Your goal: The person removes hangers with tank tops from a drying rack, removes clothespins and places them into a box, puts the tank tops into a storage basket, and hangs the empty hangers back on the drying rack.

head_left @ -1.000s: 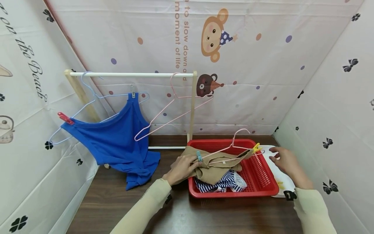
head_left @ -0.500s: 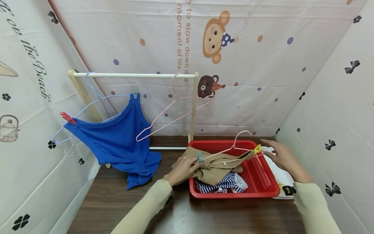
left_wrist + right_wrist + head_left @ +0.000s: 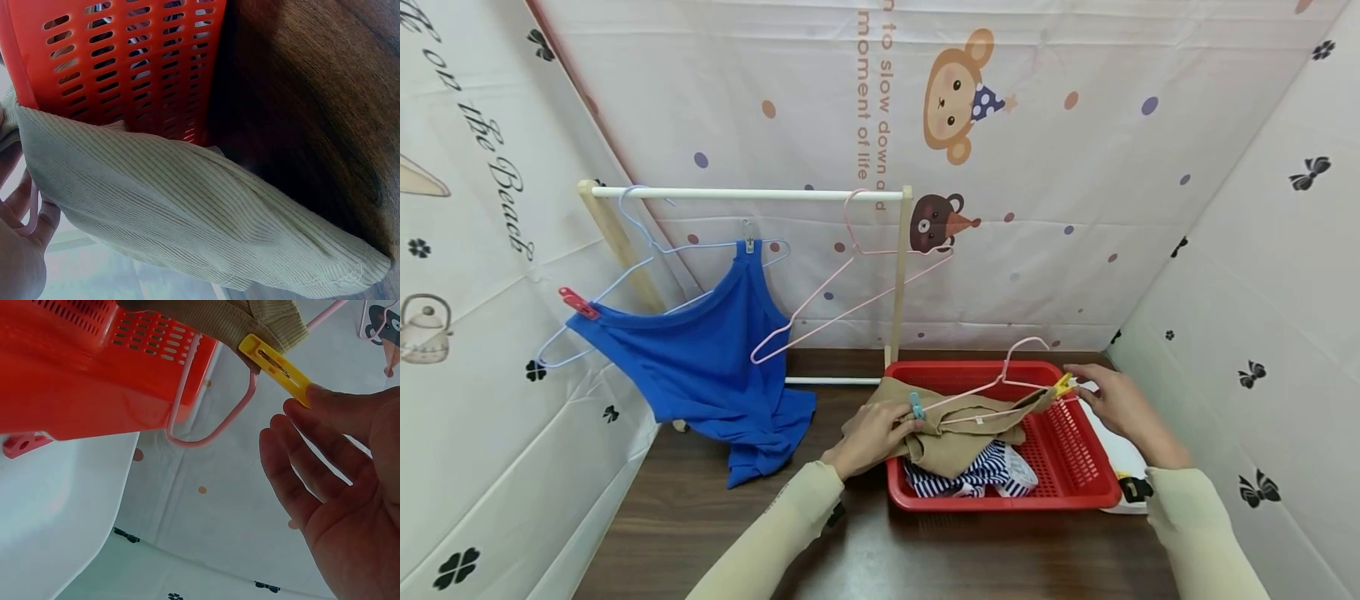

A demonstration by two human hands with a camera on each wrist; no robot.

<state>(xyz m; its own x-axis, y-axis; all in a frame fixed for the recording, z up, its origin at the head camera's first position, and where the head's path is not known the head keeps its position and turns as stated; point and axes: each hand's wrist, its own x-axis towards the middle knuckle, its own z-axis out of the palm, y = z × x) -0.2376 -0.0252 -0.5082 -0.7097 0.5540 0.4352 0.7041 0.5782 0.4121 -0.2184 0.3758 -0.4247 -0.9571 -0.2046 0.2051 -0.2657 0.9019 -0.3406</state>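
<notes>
Right hand (image 3: 1123, 408) pinches a yellow plastic clothespin (image 3: 1063, 384) on a tan ribbed garment (image 3: 955, 450)

Head view: the tan ribbed garment lies over the left part of a red perforated plastic basket (image 3: 1015, 502), on top of navy-and-white striped cloth (image 3: 988, 475). A pale pink wire hanger (image 3: 964, 393) rests along it, with a teal clothespin (image 3: 917, 406) near the left hand (image 3: 872, 437) and the yellow one near the right. At left, a bright blue sleeveless garment (image 3: 707, 358) hangs from a white-barred wooden rack (image 3: 760, 195).

Left wrist view: the left hand's fingers curl round the hanger's rounded pink end at the garment's edge; the cloth drapes outside the basket wall.

Right wrist view: thumb and index finger hold the clothespin's tail, the other fingers loosely bent. A pinkish-red clip (image 3: 26, 445) lies on a smooth white surface (image 3: 62, 506).
</notes>
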